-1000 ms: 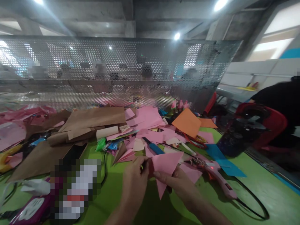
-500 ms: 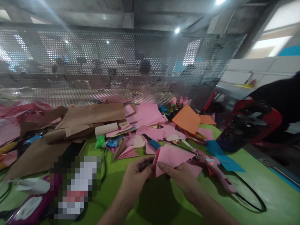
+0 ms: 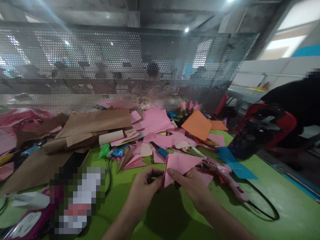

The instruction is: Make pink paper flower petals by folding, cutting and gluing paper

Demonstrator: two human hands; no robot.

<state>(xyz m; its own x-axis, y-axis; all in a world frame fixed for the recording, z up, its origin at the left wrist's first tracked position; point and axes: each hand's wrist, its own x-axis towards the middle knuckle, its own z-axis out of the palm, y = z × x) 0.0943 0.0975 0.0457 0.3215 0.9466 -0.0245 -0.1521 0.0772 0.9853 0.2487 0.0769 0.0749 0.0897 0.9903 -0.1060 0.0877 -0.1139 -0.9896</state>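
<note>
A folded piece of pink paper is held up between both hands above the green table. My left hand pinches its left edge between thumb and curled fingers. My right hand grips the lower part, with the thumb pressed on the front face and the other fingers hidden behind. Just right of the paper lies a pink glue gun with a red light lit and a black cord. Behind the paper is a cutter with a blue handle, among pink paper scraps.
Brown paper sheets cover the back left. An orange sheet and a blue strip lie to the right, near a dark bottle. A perforated metal screen stands behind. A person in black is at far right.
The view has shifted slightly, so most things sit a little further left. Both hands keep hold of the pink paper, its fold nearly the same.
</note>
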